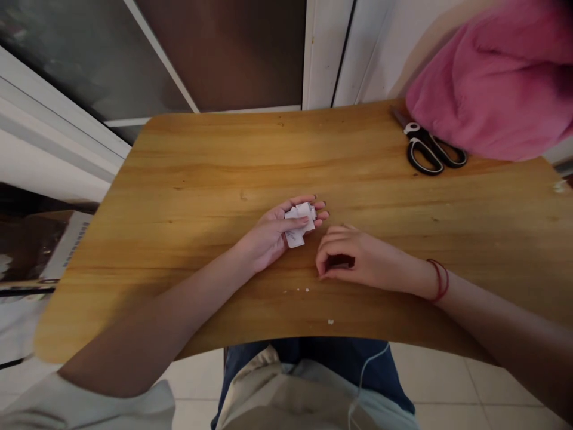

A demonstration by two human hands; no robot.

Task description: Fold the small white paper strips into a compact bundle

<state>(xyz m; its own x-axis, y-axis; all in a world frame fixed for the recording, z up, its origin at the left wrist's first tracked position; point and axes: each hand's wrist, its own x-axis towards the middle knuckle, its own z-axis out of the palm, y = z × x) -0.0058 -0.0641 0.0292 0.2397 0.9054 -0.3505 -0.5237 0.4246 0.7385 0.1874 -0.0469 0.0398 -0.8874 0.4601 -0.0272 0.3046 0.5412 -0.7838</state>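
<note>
Several small white paper slips lie stacked unevenly in my left hand, pressed down by the thumb against the upturned palm. Faint writing shows on some of them. To the right, my right hand rests low over the tabletop, its thumb and index fingertips pinched together. Whatever is between those fingertips, if anything, is too small to make out. Tiny white paper scraps are on the wood just left of and below the right hand, and another scrap lies near the front edge.
The wooden table has rounded corners. Black-handled scissors lie at the back right, beside a pink plush cloth. Left of the table stands an open cardboard box. Framed dark panels rise behind the table.
</note>
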